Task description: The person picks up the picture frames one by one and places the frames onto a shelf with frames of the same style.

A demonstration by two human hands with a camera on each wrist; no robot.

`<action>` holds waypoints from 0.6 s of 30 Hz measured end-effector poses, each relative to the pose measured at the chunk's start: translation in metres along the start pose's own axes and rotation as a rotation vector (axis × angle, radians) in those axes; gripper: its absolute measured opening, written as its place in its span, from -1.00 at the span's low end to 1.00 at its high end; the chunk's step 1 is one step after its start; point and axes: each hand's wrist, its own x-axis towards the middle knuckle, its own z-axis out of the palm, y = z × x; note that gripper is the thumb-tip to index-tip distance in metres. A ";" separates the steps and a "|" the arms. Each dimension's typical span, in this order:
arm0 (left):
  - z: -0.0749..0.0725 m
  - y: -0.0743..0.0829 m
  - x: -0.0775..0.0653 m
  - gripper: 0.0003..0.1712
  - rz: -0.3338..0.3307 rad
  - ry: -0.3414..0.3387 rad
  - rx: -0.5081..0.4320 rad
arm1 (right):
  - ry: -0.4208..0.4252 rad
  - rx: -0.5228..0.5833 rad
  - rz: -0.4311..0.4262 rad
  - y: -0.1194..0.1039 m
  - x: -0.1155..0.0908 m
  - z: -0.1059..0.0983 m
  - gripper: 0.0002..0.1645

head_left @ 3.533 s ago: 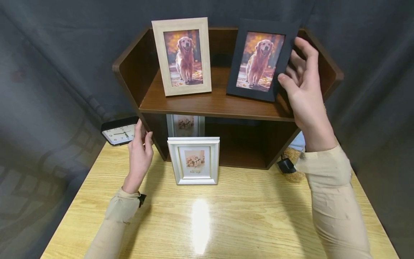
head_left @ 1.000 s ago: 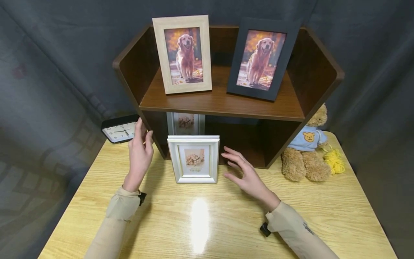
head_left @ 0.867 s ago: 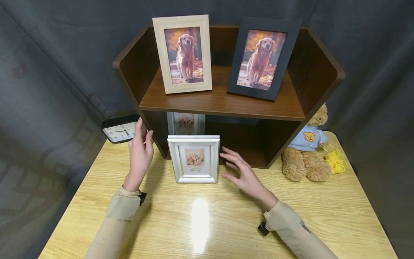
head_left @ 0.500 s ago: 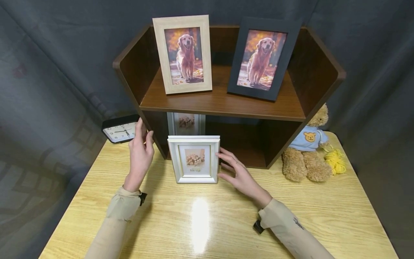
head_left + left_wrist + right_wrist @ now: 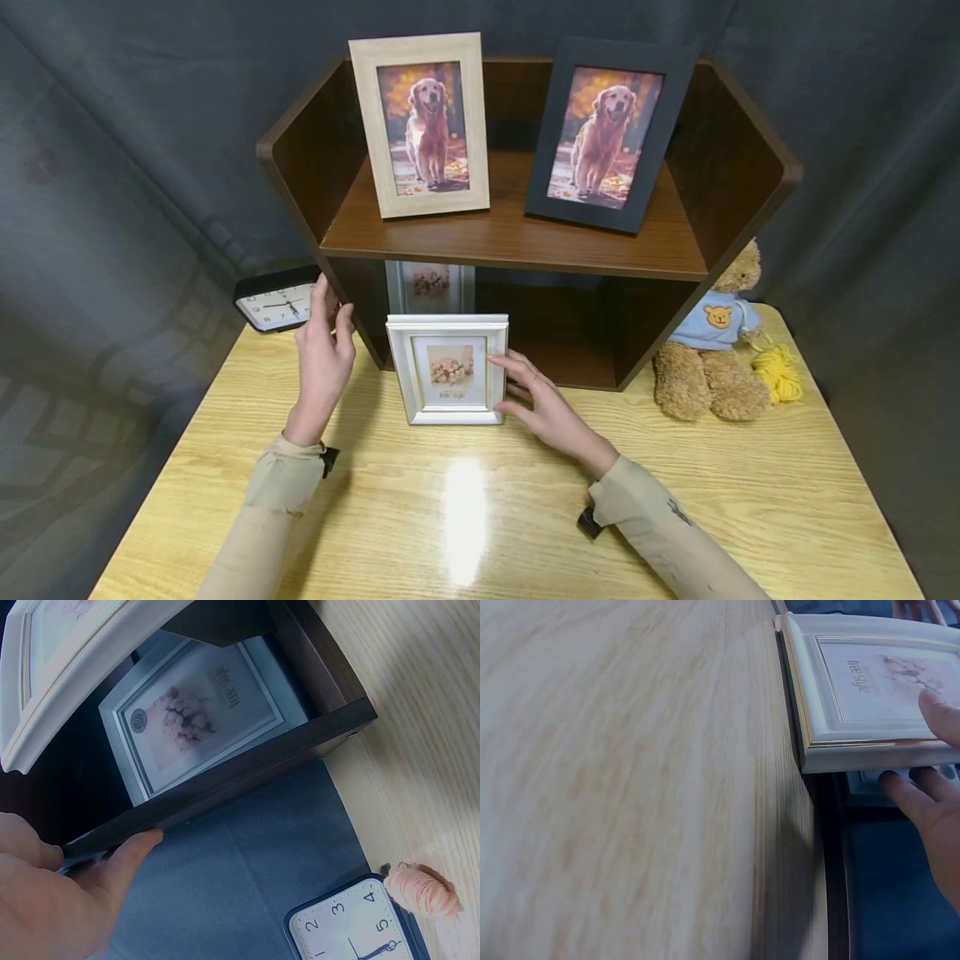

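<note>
In the head view, a white picture frame (image 5: 495,375) with a flower print stands at the front of the dark brown shelf (image 5: 510,242). My right hand (image 5: 543,408) holds its right edge. The right wrist view shows the thumb (image 5: 941,716) over the front of the frame and fingers (image 5: 911,796) behind it. At left, my left hand (image 5: 322,358) grips the front edge of the shelf's left side panel, and part of this hand shows in the left wrist view. A second flower-print frame (image 5: 127,757) sits inside the lower compartment, partly hidden by the white frame.
A beige dog-photo frame (image 5: 371,125) and a black one (image 5: 551,142) stand on the upper shelf. A black clock (image 5: 273,304) is left of the shelf. To the right sit a teddy bear (image 5: 712,325) and yellow yarn (image 5: 776,375). Dark curtains hang around the table.
My right hand came down from the black frame on the upper shelf, then moved left onto the white frame's right edge. My left hand stays at the side panel.
</note>
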 end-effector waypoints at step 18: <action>0.000 -0.001 0.000 -0.38 -0.001 0.008 -0.011 | 0.024 0.011 -0.011 0.000 0.002 0.006 -0.10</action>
